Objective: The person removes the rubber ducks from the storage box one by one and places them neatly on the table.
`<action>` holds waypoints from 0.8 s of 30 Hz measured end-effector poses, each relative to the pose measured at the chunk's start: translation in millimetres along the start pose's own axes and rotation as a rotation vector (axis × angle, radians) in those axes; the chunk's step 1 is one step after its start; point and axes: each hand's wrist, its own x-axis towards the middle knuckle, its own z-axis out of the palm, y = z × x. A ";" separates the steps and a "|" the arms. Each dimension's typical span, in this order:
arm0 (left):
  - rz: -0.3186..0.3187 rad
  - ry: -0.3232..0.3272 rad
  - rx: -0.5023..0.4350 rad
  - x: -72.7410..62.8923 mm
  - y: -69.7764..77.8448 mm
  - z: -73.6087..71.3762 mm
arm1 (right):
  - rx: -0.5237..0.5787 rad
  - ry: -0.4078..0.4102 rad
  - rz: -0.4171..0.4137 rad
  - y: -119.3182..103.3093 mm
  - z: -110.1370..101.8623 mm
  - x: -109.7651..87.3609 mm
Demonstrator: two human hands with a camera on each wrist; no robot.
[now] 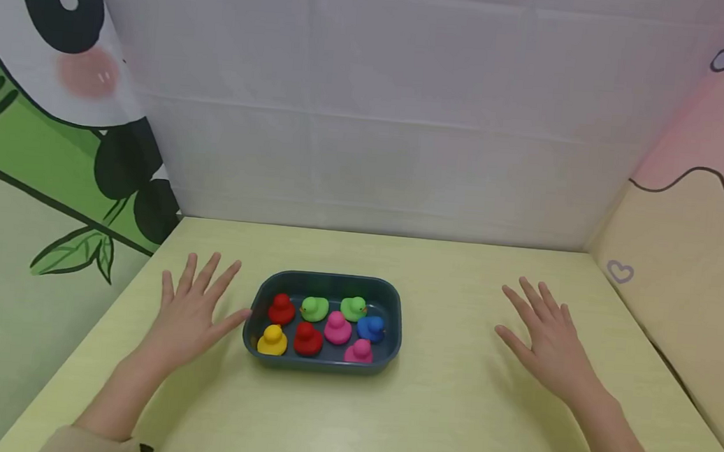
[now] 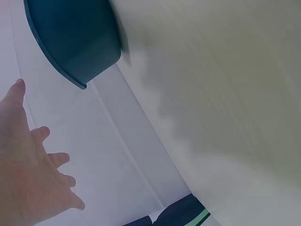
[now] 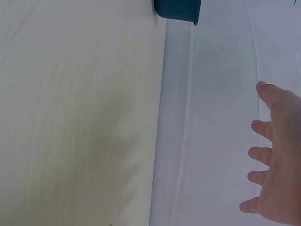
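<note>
A dark teal tray [image 1: 321, 366] stands on the table, holding several small rubber ducks. Among them are a yellow duck [image 1: 273, 341], a blue duck [image 1: 370, 329], two red ones, two green ones and two pink ones. My left hand [image 1: 188, 319] hovers over the table just left of the tray, fingers spread, thumb tip close to its left rim in the head view. Farther off on the right, my right hand [image 1: 549, 347] is held over the table with fingers spread and nothing in it. Both wrist views show the tray's outer wall [image 2: 75, 37] beyond the hand.
The pale wooden table [image 1: 437, 413] runs back to a white cloth [image 1: 382, 115] hanging behind it. A cloth with a cartoon panda and bamboo [image 1: 78, 227] covers the left side, and a pink and cream cloth [image 1: 699, 277] the right.
</note>
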 end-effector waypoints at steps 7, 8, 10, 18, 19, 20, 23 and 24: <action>0.061 0.033 -0.007 15.9 1.2 4.4 | 0.069 0.013 -0.052 -23.9 2.9 25.7; 0.070 0.038 -0.009 18.5 1.1 5.5 | 0.075 0.014 -0.060 -27.9 4.1 29.6; 0.090 0.051 -0.016 23.5 0.9 7.4 | 0.087 0.014 -0.075 -35.9 7.0 36.7; 0.136 0.079 -0.065 36.6 -2.4 14.9 | 0.148 0.011 -0.149 -67.3 19.6 57.3; 0.134 0.070 -0.072 37.7 -3.7 16.4 | 0.157 0.007 -0.157 -70.8 21.9 59.3; 0.131 0.059 -0.079 38.7 -5.0 17.9 | 0.164 0.003 -0.166 -74.1 24.5 61.3; 0.130 0.031 -0.105 42.1 -10.0 23.0 | 0.188 -0.015 -0.188 -84.2 33.3 66.6; 0.131 0.025 -0.115 43.5 -11.9 24.5 | 0.197 -0.024 -0.196 -87.6 36.6 68.3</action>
